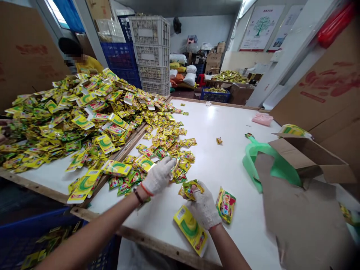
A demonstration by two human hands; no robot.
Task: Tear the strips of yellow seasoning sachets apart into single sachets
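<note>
On the white desk [225,123], your gloved left hand [159,174] rests curled on the sachet pile [157,150], pinching one. Just right of it, your right hand [204,208] grips a small bunch of sachets [190,187]; a big yellow packet [191,229] lies beneath your wrist.

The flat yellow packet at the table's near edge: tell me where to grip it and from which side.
The yellow packet lies flat, its lower corner poking past the table edge. Probably best to pinch that overhanging corner from the near side, thumb on top, fingers beneath. The right hand is nearest but already holds small packets.
</note>
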